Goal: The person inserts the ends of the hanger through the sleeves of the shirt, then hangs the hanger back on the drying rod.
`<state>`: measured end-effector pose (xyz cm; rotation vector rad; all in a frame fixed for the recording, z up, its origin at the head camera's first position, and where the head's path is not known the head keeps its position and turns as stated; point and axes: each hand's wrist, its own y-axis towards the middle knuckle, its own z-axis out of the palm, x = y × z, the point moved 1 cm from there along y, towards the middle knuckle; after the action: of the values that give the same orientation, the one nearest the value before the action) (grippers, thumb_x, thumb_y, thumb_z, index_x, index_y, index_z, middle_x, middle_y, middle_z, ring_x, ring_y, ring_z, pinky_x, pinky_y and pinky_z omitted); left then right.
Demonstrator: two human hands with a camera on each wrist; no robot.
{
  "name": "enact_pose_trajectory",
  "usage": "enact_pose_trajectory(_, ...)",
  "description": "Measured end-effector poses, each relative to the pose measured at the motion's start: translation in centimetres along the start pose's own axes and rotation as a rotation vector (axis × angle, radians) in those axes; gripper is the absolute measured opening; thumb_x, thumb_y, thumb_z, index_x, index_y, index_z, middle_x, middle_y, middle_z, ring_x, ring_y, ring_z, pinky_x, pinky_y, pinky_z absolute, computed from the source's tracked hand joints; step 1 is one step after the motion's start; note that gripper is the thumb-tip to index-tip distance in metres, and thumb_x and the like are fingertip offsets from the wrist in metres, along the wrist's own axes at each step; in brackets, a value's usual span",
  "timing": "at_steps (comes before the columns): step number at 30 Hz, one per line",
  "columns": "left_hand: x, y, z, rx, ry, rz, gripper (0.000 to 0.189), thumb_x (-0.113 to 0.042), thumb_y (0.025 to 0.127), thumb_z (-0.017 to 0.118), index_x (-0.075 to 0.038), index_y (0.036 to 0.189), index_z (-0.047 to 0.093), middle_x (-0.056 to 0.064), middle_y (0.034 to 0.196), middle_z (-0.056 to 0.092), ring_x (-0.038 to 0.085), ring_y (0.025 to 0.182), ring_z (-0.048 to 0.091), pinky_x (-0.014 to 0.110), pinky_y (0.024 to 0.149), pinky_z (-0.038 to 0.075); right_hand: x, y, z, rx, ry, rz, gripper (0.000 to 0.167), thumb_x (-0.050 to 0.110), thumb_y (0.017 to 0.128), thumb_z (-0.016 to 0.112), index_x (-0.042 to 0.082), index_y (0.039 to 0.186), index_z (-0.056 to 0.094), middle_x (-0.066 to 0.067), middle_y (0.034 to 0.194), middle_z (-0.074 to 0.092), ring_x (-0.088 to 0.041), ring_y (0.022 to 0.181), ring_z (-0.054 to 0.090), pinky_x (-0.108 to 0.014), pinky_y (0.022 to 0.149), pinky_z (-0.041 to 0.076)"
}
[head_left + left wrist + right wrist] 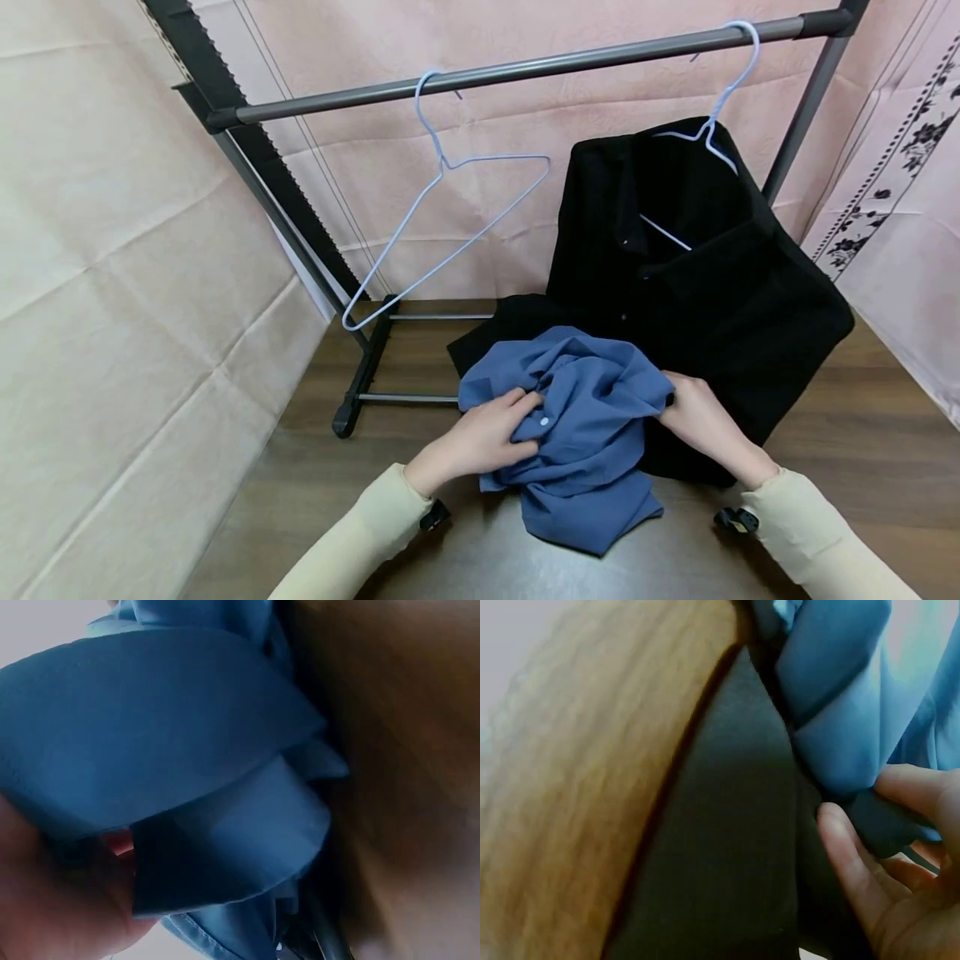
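A bunched blue button-up shirt (592,433) is between the two hands in the head view, with a white button showing near the left fingers. My left hand (487,437) grips its left side, thumb and fingers set into the folds. At the shirt's right edge, my right hand (701,417) pinches the cloth, and the right wrist view shows the thumb and fingers around a blue fold (889,825). Behind and under the blue shirt spreads a black shirt (720,308), hung on a light blue hanger (738,79). Loose blue flaps (150,727) fill much of the left wrist view.
A grey metal rail (570,65) crosses the back, on a rack with a black foot (363,375) at left. A bare light blue hanger (442,162) hangs on its left part. Pale cloth (135,267) covers the walls, and the surface below is brown wood-grain (300,500).
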<state>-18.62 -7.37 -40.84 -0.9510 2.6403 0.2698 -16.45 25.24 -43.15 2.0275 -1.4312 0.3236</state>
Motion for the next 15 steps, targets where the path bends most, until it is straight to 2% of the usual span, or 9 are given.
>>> enact_pose_trajectory(2, 0.0, -0.1, 0.0, 0.031, -0.017, 0.006, 0.050, -0.037, 0.097, 0.064, -0.016, 0.140, 0.051, 0.000, 0.113, 0.054, 0.012, 0.088, 0.053, 0.025, 0.072, 0.046, 0.0, -0.1, -0.1, 0.008, -0.004, -0.004, 0.025, -0.007, 0.082, 0.065, 0.017, 0.079, 0.060, 0.005, 0.074, 0.052, -0.011, 0.067, 0.044, -0.029, 0.064, 0.039)
enact_pose_trajectory(4, 0.3, -0.4, -0.8, 0.041, -0.054, 0.000, 0.051, -0.046, 0.099, 0.061, -0.019, 0.142, 0.052, -0.001, 0.118, 0.055, 0.011, 0.094, 0.055, 0.026, 0.078, 0.048, 0.3, -0.2, -0.6, 0.017, 0.010, 0.010, 0.024, -0.007, 0.083, 0.064, 0.016, 0.092, 0.065, 0.003, 0.084, 0.060, -0.013, 0.070, 0.048, -0.030, 0.066, 0.041)
enact_pose_trajectory(6, 0.8, -0.9, -2.0, 0.032, -0.122, -0.001, 0.051, -0.050, 0.101, 0.056, -0.021, 0.142, 0.054, -0.002, 0.123, 0.056, 0.011, 0.102, 0.056, 0.030, 0.085, 0.050, 0.7, -0.4, -1.4, -0.002, 0.014, 0.019, 0.032, -0.006, 0.085, 0.063, 0.015, 0.109, 0.066, -0.002, 0.099, 0.065, -0.014, 0.076, 0.054, -0.030, 0.068, 0.045)
enact_pose_trajectory(8, 1.4, -1.4, -3.2, -0.003, -0.194, 0.012, 0.046, -0.048, 0.105, 0.049, -0.021, 0.142, 0.056, -0.002, 0.128, 0.057, 0.010, 0.108, 0.055, 0.033, 0.091, 0.049, 1.4, -0.7, -2.4, -0.063, 0.022, 0.012, 0.040, -0.007, 0.086, 0.063, 0.013, 0.121, 0.063, -0.005, 0.108, 0.064, -0.014, 0.077, 0.056, -0.027, 0.065, 0.046)
enact_pose_trajectory(10, 2.1, -1.9, -4.3, -0.049, -0.254, 0.038, 0.039, -0.038, 0.109, 0.045, -0.019, 0.139, 0.059, -0.002, 0.130, 0.058, 0.010, 0.112, 0.055, 0.034, 0.095, 0.048, 2.2, -1.1, -3.4, -0.171, 0.027, -0.015, 0.047, -0.008, 0.086, 0.063, 0.012, 0.129, 0.060, -0.006, 0.115, 0.062, -0.009, 0.076, 0.057, -0.021, 0.062, 0.045)
enact_pose_trajectory(12, 2.9, -2.2, -5.0, -0.090, -0.283, 0.075, 0.033, -0.020, 0.109, 0.044, -0.016, 0.137, 0.061, 0.000, 0.128, 0.059, 0.012, 0.104, 0.055, 0.033, 0.090, 0.048, 3.2, -1.4, -4.1, -0.296, 0.037, -0.063, 0.046, -0.010, 0.086, 0.064, 0.010, 0.127, 0.062, -0.005, 0.112, 0.061, -0.003, 0.074, 0.056, -0.016, 0.059, 0.042)
enact_pose_trajectory(14, 3.8, -2.4, -5.3, -0.105, -0.289, 0.099, 0.037, -0.004, 0.104, 0.045, -0.016, 0.135, 0.062, 0.000, 0.129, 0.058, 0.014, 0.101, 0.055, 0.032, 0.085, 0.048, 4.4, -1.6, -4.4, -0.388, 0.072, -0.134, 0.039, -0.009, 0.086, 0.065, 0.008, 0.121, 0.066, -0.004, 0.105, 0.060, 0.000, 0.072, 0.053, -0.013, 0.059, 0.040)
enact_pose_trajectory(15, 4.1, -2.5, -5.4, -0.101, -0.284, 0.105, 0.042, 0.002, 0.101, 0.045, -0.017, 0.135, 0.061, 0.000, 0.130, 0.058, 0.014, 0.103, 0.055, 0.032, 0.084, 0.047, 5.0, -1.7, -4.4, -0.408, 0.089, -0.186, 0.033, -0.006, 0.088, 0.064, 0.008, 0.118, 0.068, -0.003, 0.102, 0.061, 0.001, 0.071, 0.051, -0.013, 0.059, 0.040)
